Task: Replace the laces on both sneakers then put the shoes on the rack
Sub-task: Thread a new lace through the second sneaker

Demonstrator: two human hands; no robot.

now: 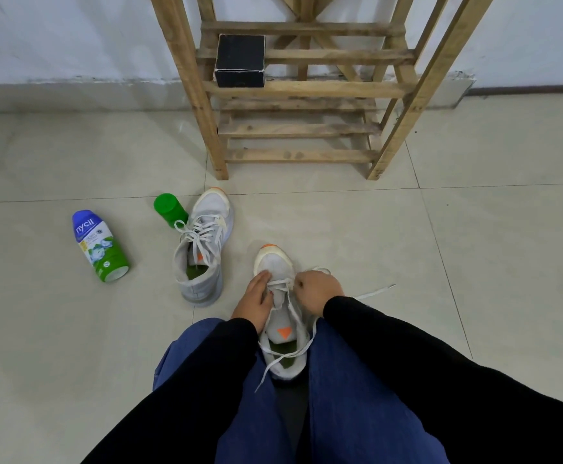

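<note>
lower centre: left hand (256,296) rests on sneaker (272,260), fingers loosely straight; right hand (316,291) curled, pinching lace (373,292).

My sleeves (407,346) are black, my trousers (340,396) blue. The grey-white sneaker (273,262) carries an orange toe tip, an orange triangle on its tongue, a green insole and white laces (375,291); the second sneaker (211,209) shows the same colours. The bottle (101,247) is blue over green with white lettering, the cap (169,207) green, the box (239,60) black, the rack (306,88) tan wood, and the floor tiles (440,246) pale beige.
</note>
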